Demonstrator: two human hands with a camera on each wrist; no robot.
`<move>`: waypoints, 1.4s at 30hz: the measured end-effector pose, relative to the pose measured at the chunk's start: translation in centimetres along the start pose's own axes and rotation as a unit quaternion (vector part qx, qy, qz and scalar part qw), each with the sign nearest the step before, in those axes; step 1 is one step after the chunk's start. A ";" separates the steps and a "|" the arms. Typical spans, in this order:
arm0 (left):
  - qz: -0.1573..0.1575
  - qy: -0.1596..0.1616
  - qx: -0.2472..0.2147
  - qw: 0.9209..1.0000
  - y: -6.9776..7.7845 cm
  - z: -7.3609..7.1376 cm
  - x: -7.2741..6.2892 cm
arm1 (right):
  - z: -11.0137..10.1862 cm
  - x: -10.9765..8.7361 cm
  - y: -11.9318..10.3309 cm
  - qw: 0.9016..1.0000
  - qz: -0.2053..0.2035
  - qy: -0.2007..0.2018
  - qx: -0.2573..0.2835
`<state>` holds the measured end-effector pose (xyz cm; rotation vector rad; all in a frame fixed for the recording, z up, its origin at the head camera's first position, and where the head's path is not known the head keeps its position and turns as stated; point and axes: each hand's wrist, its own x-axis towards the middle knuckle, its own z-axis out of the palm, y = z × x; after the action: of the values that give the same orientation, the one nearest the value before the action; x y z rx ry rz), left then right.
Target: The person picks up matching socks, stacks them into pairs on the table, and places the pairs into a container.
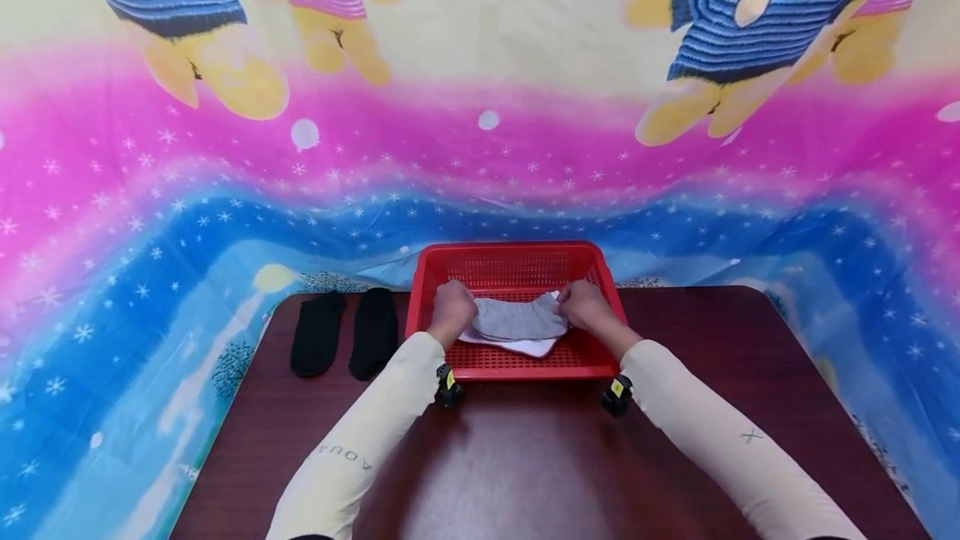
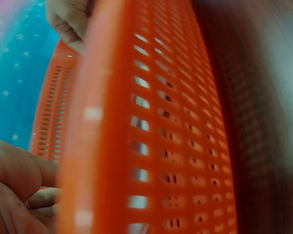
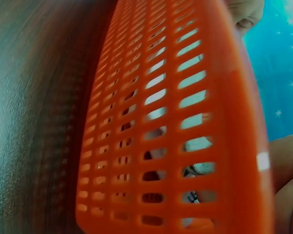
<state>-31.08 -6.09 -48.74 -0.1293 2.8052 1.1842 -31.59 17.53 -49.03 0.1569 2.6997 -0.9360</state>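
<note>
A grey sock [image 1: 521,319] lies stretched sideways inside a red plastic basket [image 1: 510,372], over a white sock [image 1: 538,348] lower down. My left hand [image 1: 452,309] pinches the grey sock's left end, and my right hand [image 1: 583,307] pinches its right end with curled fingers. Both wrists reach over the basket's near rim. In the left wrist view, the basket's slotted wall hides most of the fingers of my left hand [image 2: 17,190]. The same wall covers much of the right wrist view, with part of my right hand [image 3: 289,180] at the edge.
Two black socks, a left one [image 1: 317,336] and a right one [image 1: 373,333], lie side by side left of the basket. The dark wooden table [image 1: 517,465] extends in front and to the right. A patterned cloth [image 1: 480,157] hangs behind the table and around its sides.
</note>
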 end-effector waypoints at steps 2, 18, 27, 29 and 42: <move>0.007 -0.002 0.010 1.000 -0.2 0.4 0.0 | 0.2 0.3 0.4 1.000 0.004 -0.002 -0.014; 0.047 -0.003 0.103 0.994 -1.3 1.4 0.2 | 1.5 0.5 1.0 0.987 -0.059 0.017 -0.145; 0.032 -0.024 0.063 0.997 -1.1 1.3 -0.8 | 1.6 0.0 1.0 0.982 -0.065 0.029 -0.173; 0.031 -0.028 0.069 0.997 -1.1 1.1 -0.9 | 1.5 -0.1 1.0 0.982 -0.066 0.026 -0.177; 0.100 0.000 0.116 0.988 0.3 -2.3 -4.5 | 0.2 -1.5 0.0 0.978 -0.107 0.021 -0.176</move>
<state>-26.80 -7.34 -46.41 0.1746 2.9856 0.8765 -30.15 17.34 -48.75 -0.1925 2.9110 -0.4938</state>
